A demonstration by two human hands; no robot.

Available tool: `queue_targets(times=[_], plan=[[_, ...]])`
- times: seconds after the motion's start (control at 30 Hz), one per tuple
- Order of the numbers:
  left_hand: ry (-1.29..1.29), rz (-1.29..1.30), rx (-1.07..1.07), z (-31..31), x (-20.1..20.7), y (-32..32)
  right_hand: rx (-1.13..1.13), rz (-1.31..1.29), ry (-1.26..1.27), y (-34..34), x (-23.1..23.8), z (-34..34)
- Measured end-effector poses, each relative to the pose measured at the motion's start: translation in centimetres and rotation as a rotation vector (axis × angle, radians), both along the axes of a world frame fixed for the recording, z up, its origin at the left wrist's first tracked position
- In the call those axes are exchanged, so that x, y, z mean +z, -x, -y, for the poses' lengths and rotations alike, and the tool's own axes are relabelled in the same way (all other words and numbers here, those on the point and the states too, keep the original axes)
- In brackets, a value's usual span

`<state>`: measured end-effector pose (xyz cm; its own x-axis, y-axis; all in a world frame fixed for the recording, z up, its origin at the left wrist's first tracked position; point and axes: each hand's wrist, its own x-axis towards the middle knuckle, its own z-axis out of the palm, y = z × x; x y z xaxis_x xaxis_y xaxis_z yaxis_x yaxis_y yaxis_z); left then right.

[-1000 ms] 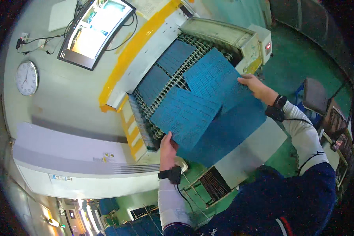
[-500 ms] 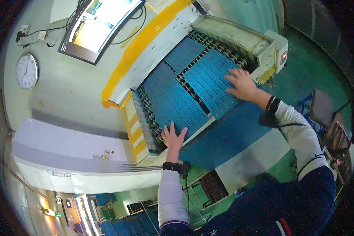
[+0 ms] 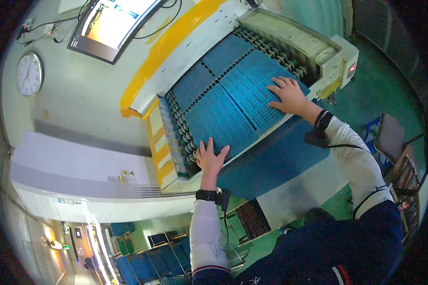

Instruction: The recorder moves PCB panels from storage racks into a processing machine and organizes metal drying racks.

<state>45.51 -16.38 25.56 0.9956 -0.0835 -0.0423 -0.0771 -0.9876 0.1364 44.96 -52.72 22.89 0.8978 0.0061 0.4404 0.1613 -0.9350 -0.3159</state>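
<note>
Two blue panels with rows of small rectangular outlines, resembling circuit board panels, lie side by side on a roller conveyor. My left hand, fingers spread, rests at the near edge of the left panel. With fingers apart, my right hand lies flat over the near right part of the right panel. A thin dark gap runs between these two. Beyond them, closer to the machine opening, lie a far left panel and a far right panel. Neither hand grips anything.
Yellow-and-white striped guard borders the conveyor's left side; a metal housing with a lit red switch stands right. A wall screen and clock are at left. A chair and a dark rack stand nearby.
The near right panel has shifted inward and toward the left one, narrowing the gap between them. Both hands stay on the near panels. The view has shifted slightly.
</note>
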Motion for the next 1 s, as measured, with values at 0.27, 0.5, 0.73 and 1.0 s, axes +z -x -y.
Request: queue_targets(times=[0.27, 0.5, 0.73, 1.0], plan=[[0.011, 0.057, -0.015, -0.3, -0.5, -0.8, -0.006, -0.048, 0.012, -0.2, 0.3, 0.5], [0.109, 0.177, -0.077, -1.5, -1.0, -0.1, -0.012, -0.004, 0.08, -1.4, -0.2, 0.5], [0.509, 0.471, -0.192, -6.7, 0.1, 7.0, -0.019, 0.0, 0.15, -3.4, -1.4, -0.1], [0.567, 0.415, 0.211, -20.6, -8.7, 19.7, 0.185, 0.291, -0.072, 2.0, 2.2, -8.9]])
